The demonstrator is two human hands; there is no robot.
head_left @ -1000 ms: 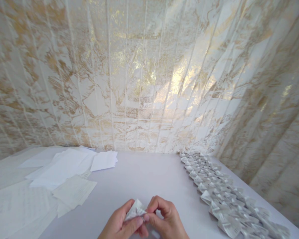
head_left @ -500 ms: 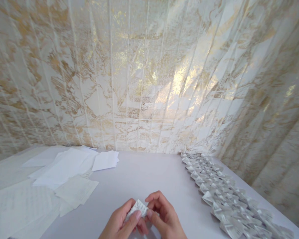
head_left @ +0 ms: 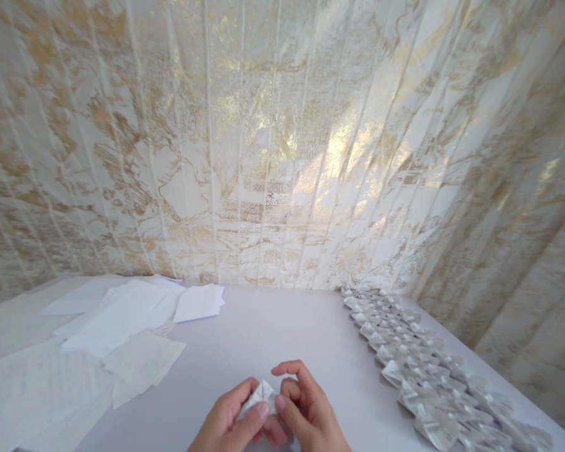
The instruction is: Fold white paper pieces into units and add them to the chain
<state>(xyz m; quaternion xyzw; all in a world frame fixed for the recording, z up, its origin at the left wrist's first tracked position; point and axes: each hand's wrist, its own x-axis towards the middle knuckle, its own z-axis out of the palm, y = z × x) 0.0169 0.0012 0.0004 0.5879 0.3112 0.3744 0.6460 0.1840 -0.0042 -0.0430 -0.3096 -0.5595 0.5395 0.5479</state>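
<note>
A small folded piece of printed paper [head_left: 265, 393], with a pointed top, is held up between my two hands low in the middle of the view. My left hand [head_left: 233, 417] pinches it from the left, thumb on the near face. At its right edge, my right hand [head_left: 307, 411] grips with the thumb against bent fingers, while the index finger arches free above. The lower part of the paper is hidden behind my fingers.
Loose white sheets [head_left: 117, 314] and written sheets [head_left: 37, 383] overlap on the table [head_left: 263, 326] at left. Several rows of folded paper pieces [head_left: 419, 370] run along the right side. A patterned curtain [head_left: 263, 157] hangs behind the table.
My right index finger has lifted and stretched out to the left above the paper. The folded paper has tilted slightly and stays between both hands.
</note>
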